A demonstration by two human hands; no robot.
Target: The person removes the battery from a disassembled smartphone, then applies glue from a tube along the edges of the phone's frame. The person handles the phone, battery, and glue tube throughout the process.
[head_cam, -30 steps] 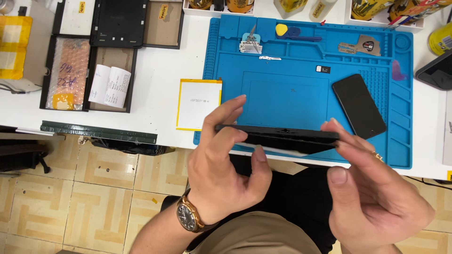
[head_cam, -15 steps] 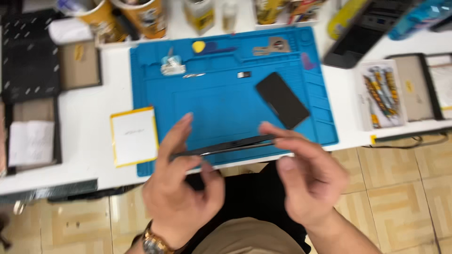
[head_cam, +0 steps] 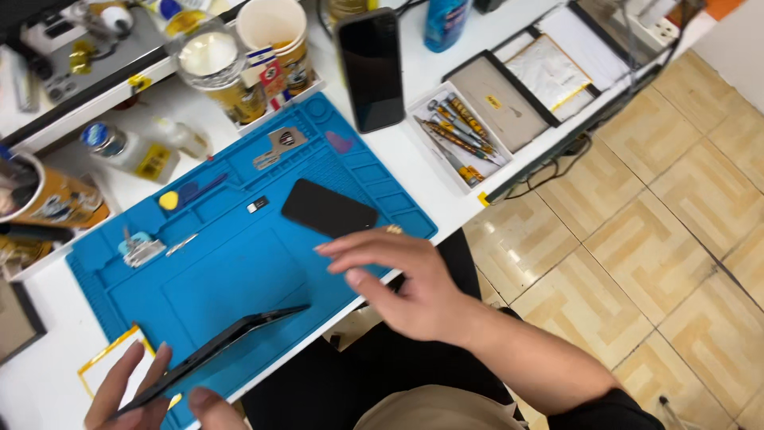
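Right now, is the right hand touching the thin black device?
Apart. The head view shows the right hand clear of the thin black device, blue mat between them; only the left hand holds it.

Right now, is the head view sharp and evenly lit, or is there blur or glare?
Head view: tilted, evenly and brightly lit. The right hand over the blue mat is slightly motion-blurred; the left hand is cut by the frame edge, holding a dark phone. Faint glare on the upright black phone.

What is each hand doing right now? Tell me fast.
Left hand: closed on the thin black phone, held edge-up.
Right hand: open, empty, fingers spread over the blue mat.
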